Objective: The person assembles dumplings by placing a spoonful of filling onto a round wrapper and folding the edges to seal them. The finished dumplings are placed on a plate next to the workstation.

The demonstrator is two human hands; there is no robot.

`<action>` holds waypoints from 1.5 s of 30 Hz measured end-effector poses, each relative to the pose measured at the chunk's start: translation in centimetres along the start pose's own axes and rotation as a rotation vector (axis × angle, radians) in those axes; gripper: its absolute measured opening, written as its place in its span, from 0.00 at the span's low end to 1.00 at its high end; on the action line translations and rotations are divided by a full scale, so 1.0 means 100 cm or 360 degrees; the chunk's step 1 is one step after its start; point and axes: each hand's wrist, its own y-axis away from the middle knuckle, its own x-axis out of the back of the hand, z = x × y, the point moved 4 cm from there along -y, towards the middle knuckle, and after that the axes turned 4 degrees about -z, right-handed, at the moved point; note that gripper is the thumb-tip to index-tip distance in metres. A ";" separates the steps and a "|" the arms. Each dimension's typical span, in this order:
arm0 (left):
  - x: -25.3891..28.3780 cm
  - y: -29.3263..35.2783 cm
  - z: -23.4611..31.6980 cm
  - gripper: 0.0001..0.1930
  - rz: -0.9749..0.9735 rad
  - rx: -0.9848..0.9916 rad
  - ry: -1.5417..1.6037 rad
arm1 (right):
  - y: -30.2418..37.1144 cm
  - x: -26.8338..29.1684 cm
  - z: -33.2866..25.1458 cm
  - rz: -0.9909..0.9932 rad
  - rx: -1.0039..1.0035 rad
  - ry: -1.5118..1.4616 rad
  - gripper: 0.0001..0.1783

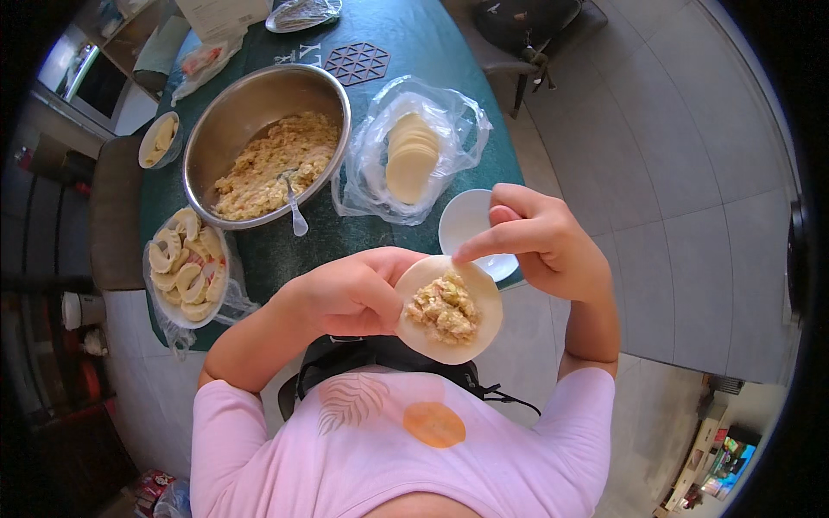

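A round dumpling wrapper (480, 304) lies flat in my left hand (363, 293), its thumb over the near left edge and the other fingers underneath, partly hidden. A mound of pale minced filling (445, 309) with green bits sits in its middle. My right hand (540, 242) reaches in from the right, index finger stretched out and its tip at the wrapper's far edge; the other fingers are curled and grip nothing visible. Just behind that hand stands a small white bowl (464, 216), partly covered by it.
On the green-covered table (268, 268) are a large steel bowl (192, 155) of filling with a spoon (296, 216), bagged wrappers (413, 160), a plate of folded dumplings (192, 268), a small bowl (171, 147) and a dark lattice trivet (357, 63). A chair (123, 216) stands left.
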 end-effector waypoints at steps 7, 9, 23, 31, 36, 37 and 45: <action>0.006 0.005 0.004 0.30 0.0008 -0.0096 -0.0073 | -0.003 -0.006 -0.001 0.0137 -0.0066 -0.0067 0.23; 0.006 0.009 0.008 0.30 0.0063 -0.0168 -0.0083 | 0.006 -0.003 0.002 0.0174 -0.0111 -0.0130 0.23; 0.005 0.012 0.013 0.24 0.0233 -0.0392 0.0249 | 0.016 -0.027 -0.022 0.0192 0.0026 0.0208 0.18; 0.006 0.017 0.012 0.25 0.0403 -0.0368 -0.0178 | 0.019 -0.034 -0.018 0.0478 -0.0098 0.0097 0.12; 0.008 0.021 0.015 0.24 0.0636 -0.0378 -0.0369 | 0.021 -0.037 -0.010 0.0568 -0.0146 -0.0070 0.11; 0.009 0.021 0.015 0.23 0.0660 -0.0382 -0.0406 | 0.020 -0.038 -0.009 0.0563 -0.0173 -0.0114 0.10; 0.010 0.012 0.015 0.18 0.0780 -0.0441 -0.0489 | 0.023 -0.047 -0.001 0.0736 -0.0285 -0.0431 0.09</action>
